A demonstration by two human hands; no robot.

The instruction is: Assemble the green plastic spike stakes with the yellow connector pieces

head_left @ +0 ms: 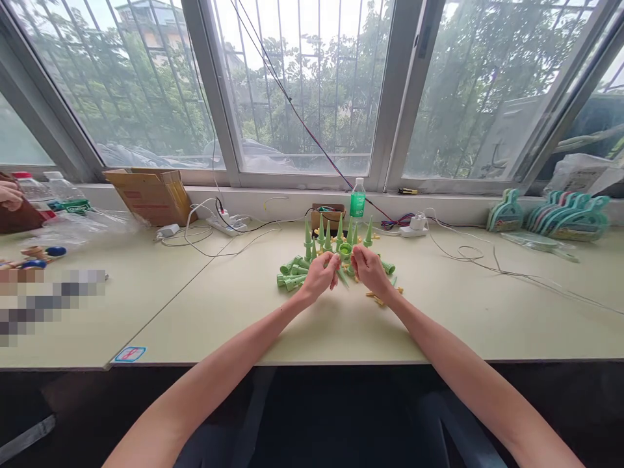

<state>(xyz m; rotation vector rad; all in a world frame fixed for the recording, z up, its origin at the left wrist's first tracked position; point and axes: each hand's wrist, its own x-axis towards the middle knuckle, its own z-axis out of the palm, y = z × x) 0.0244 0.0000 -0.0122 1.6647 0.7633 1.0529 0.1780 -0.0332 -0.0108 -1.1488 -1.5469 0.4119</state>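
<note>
My left hand (322,272) and my right hand (369,268) meet over a pale green table (439,318), both with fingers closed. Together they hold a green cone-shaped plastic piece (344,261), its round open end up between the thumbs and its tip pointing down toward me. Behind the hands several green cones (336,234) stand upright. More green cones (292,273) lie in a pile left of my left hand. Small yellow parts (380,298) are scattered below my right hand.
A green bottle (357,198) and a small cardboard box (327,216) stand by the window sill. A power strip (228,225) with cables lies at the back left, beside a larger cardboard box (151,195). Green packaged items (565,214) sit far right. Another person's hand (10,195) shows far left.
</note>
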